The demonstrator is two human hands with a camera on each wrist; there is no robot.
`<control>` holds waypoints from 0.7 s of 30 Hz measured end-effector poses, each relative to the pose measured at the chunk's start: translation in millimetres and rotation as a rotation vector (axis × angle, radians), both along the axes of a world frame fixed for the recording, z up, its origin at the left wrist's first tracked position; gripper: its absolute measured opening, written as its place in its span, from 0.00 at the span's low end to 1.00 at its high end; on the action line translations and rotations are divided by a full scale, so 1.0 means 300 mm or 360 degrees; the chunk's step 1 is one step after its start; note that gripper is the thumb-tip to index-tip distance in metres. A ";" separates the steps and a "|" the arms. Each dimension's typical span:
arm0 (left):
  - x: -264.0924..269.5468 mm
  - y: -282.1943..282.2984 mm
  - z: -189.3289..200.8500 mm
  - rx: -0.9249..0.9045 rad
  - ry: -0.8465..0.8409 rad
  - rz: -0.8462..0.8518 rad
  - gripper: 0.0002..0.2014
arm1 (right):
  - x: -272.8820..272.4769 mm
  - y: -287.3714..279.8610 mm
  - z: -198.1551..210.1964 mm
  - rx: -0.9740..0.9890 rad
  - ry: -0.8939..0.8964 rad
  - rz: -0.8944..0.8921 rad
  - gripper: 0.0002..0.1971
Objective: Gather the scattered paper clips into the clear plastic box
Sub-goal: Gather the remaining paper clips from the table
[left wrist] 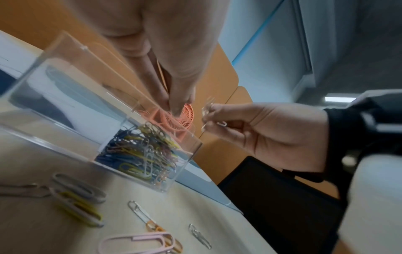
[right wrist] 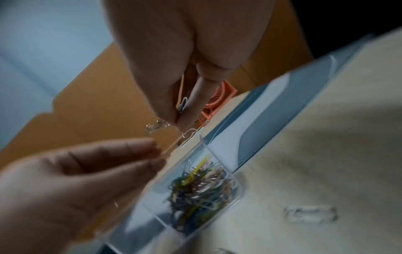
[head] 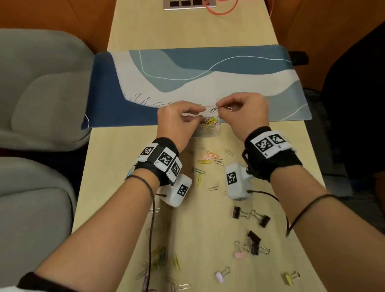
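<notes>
The clear plastic box [head: 207, 134] stands at the near edge of the blue mat, with a heap of coloured paper clips [left wrist: 141, 151] inside. My left hand [head: 200, 114] pinches the box's clear upright edge at its left side; in the right wrist view that edge sits between the left hand's [right wrist: 161, 154] thumb and finger. Just above the box, my right hand [head: 219, 107] pinches a few silver paper clips [head: 214, 109]. More paper clips [head: 209, 157] lie scattered on the table behind my wrists and near my left forearm [head: 158, 257].
Black binder clips [head: 241, 213] and pastel ones [head: 290, 278] lie at the near right. The blue patterned mat [head: 193, 76] crosses the narrow table. A power strip [head: 189, 3] and an orange cable sit at the far end. Grey chairs [head: 29, 85] stand to the left.
</notes>
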State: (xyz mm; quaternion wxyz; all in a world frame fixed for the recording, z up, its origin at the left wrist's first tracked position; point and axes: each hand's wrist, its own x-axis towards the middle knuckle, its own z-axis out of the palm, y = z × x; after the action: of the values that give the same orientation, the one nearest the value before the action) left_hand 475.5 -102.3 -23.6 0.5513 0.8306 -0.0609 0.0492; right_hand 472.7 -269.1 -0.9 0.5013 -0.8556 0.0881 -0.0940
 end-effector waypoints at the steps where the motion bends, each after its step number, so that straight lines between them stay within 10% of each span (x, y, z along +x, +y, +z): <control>1: -0.005 0.012 0.004 0.0011 -0.0067 0.0015 0.09 | 0.004 0.012 0.004 -0.0176 -0.0026 0.0056 0.07; 15: -0.314 0.362 -0.030 0.0261 0.0036 0.0070 0.12 | -0.023 0.116 0.069 -0.1029 0.0090 0.0427 0.09; 21: -0.650 0.448 -0.068 0.0509 0.0283 -0.0126 0.06 | -0.406 0.206 0.059 -0.0906 0.0330 0.0663 0.04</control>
State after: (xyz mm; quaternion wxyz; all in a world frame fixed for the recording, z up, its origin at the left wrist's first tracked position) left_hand 280.5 31.9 -44.1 0.4168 0.9058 -0.0516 -0.0565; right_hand 350.8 -207.4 16.8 0.2400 -0.9654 -0.0673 0.0765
